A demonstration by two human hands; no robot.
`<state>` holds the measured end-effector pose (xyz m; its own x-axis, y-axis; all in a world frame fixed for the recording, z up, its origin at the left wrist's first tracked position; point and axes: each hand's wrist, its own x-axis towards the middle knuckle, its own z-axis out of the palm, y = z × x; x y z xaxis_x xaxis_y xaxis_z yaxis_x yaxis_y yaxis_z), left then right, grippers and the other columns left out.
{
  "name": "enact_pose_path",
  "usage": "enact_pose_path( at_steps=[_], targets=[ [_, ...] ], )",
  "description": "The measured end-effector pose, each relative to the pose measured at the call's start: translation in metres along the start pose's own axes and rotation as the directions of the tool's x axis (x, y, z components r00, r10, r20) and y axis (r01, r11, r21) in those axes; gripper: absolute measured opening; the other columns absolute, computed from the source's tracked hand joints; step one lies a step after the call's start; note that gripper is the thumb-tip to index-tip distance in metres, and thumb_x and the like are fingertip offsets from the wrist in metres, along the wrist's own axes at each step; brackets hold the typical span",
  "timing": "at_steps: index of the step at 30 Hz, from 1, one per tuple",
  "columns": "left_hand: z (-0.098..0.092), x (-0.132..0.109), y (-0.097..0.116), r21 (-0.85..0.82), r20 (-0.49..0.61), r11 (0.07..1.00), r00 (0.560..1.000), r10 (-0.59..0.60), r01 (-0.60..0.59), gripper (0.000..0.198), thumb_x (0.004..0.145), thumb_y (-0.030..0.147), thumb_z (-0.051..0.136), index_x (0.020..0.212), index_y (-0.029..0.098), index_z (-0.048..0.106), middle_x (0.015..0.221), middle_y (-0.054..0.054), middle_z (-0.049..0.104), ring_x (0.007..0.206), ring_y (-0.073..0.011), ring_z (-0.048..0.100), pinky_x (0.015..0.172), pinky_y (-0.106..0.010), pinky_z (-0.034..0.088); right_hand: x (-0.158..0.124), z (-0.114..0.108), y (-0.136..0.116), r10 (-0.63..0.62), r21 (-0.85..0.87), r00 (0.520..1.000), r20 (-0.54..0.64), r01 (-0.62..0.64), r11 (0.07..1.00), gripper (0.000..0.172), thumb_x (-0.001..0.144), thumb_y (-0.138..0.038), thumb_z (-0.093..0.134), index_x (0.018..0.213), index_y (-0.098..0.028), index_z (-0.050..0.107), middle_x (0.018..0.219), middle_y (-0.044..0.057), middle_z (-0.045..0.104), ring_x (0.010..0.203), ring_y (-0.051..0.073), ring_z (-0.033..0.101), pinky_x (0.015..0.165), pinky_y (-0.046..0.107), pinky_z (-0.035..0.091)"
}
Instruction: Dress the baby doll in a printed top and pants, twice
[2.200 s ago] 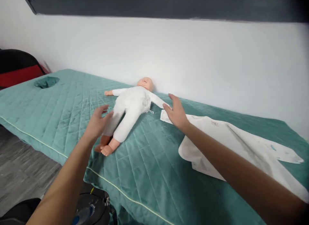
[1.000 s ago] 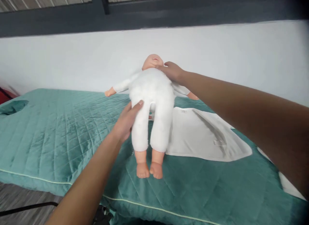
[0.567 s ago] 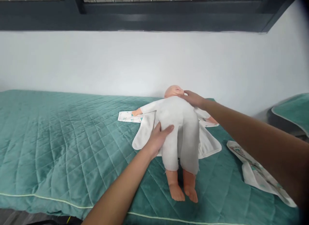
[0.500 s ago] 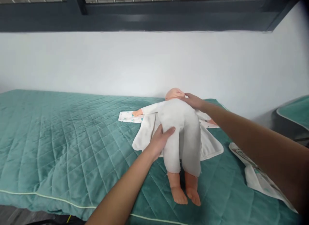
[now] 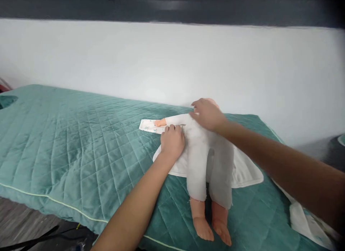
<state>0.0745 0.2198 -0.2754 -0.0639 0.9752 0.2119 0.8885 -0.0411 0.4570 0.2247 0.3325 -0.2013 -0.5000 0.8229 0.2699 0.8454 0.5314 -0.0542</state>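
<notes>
White-bodied doll point(image 5: 198, 141) lies on the spread garment point(image 5: 246, 168), one arm point(image 5: 176, 119) unsleeved; our left hand point(image 5: 173, 141) is curled, grip unclear; our right hand point(image 5: 208, 114), fingers spread, holds nothing.

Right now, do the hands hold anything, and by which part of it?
It cannot be told: the left hand curls over the white garment beside the doll, its grip hidden; the right hand, open, is over the doll's chest.

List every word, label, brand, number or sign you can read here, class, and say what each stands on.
None can be read.
White garment: coloured marks on its sleeve, too small to make out.
Cloth at lower right: faint print, too blurred to read.
</notes>
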Motion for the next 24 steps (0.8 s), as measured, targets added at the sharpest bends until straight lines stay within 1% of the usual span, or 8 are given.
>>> enact_pose_path(
  at_steps=[2,5,11,14,16,19,21,24],
  targets=[
    [0.009,0.011,-0.009,0.066,0.026,0.998,1.0,-0.012,0.01,0.033,0.098,0.031,0.049,0.122,0.013,0.061,0.126,-0.02,0.062,0.121,-0.0336,0.055,0.095,-0.044,0.047,0.005,0.02,-0.032,-0.15,-0.051,0.981,0.122,0.157,0.986,0.048,0.091,-0.038,0.055,0.134,-0.015,0.058,0.146,0.019,0.054,0.133,0.04,0.047,0.106,0.055,0.042],
    [0.019,0.019,-0.019,0.084,0.042,0.996,0.999,-0.018,0.015,0.035,0.097,0.034,0.053,0.122,0.011,0.062,0.127,-0.02,0.061,0.121,-0.0337,0.054,0.099,-0.046,0.045,0.014,0.047,-0.058,-0.163,-0.144,0.958,0.237,0.201,0.969,0.039,0.092,-0.027,0.051,0.127,-0.014,0.06,0.144,0.021,0.056,0.135,0.039,0.046,0.107,0.056,0.039],
    [0.024,0.021,-0.025,0.015,0.05,1.0,0.999,0.021,-0.022,0.025,0.095,0.028,0.053,0.115,0.016,0.064,0.121,-0.017,0.068,0.116,-0.0329,0.058,0.096,-0.045,0.045,0.027,0.056,-0.058,-0.071,-0.182,0.951,0.3,0.13,0.975,0.031,0.091,-0.023,0.053,0.118,-0.012,0.062,0.125,0.023,0.067,0.118,0.04,0.059,0.097,0.054,0.044],
    [0.023,0.025,-0.031,-0.157,0.014,0.987,0.999,-0.029,0.031,0.019,0.095,0.022,0.048,0.102,0.019,0.066,0.105,-0.015,0.072,0.104,-0.0304,0.063,0.088,-0.042,0.046,0.025,0.047,-0.05,-0.066,-0.154,0.959,0.277,0.112,0.982,0.031,0.091,-0.026,0.056,0.119,-0.014,0.061,0.126,0.019,0.068,0.119,0.038,0.06,0.097,0.051,0.045],
    [0.023,0.028,-0.039,-0.385,-0.044,0.916,0.989,-0.142,0.114,0.014,0.095,0.024,0.051,0.095,0.02,0.065,0.093,-0.01,0.072,0.093,-0.0255,0.065,0.083,-0.037,0.047,0.023,0.041,-0.043,-0.054,-0.091,0.966,0.253,0.08,0.993,0.034,0.09,-0.03,0.059,0.122,-0.017,0.061,0.128,0.016,0.068,0.118,0.036,0.061,0.096,0.048,0.046],
    [0.022,0.032,-0.052,-0.714,-0.095,0.682,0.943,-0.319,0.159,0.01,0.091,0.027,0.058,0.089,0.019,0.063,0.087,-0.005,0.07,0.081,-0.0187,0.063,0.078,-0.03,0.046,0.02,0.035,-0.029,-0.059,0.031,0.967,0.246,0.053,0.998,0.041,0.088,-0.038,0.063,0.126,-0.023,0.061,0.132,0.011,0.067,0.12,0.034,0.061,0.095,0.045,0.048],
    [0.021,0.034,-0.06,-0.825,-0.08,0.546,0.927,-0.366,0.144,0.011,0.088,0.028,0.061,0.088,0.017,0.064,0.086,-0.004,0.07,0.078,-0.0168,0.06,0.075,-0.029,0.045,0.016,0.032,-0.023,-0.08,0.094,0.964,0.252,0.058,0.994,0.044,0.088,-0.046,0.063,0.127,-0.025,0.062,0.133,0.009,0.067,0.121,0.034,0.06,0.095,0.043,0.048],
    [0.02,0.036,-0.068,-0.89,-0.053,0.441,0.935,-0.351,0.115,0.012,0.081,0.027,0.064,0.088,0.016,0.066,0.088,-0.003,0.07,0.08,-0.0163,0.06,0.075,-0.027,0.045,0.008,0.027,-0.02,-0.091,0.144,0.962,0.258,0.055,0.988,0.044,0.09,-0.057,0.059,0.121,-0.026,0.065,0.128,0.007,0.069,0.116,0.033,0.062,0.091,0.043,0.048]
  ],
)
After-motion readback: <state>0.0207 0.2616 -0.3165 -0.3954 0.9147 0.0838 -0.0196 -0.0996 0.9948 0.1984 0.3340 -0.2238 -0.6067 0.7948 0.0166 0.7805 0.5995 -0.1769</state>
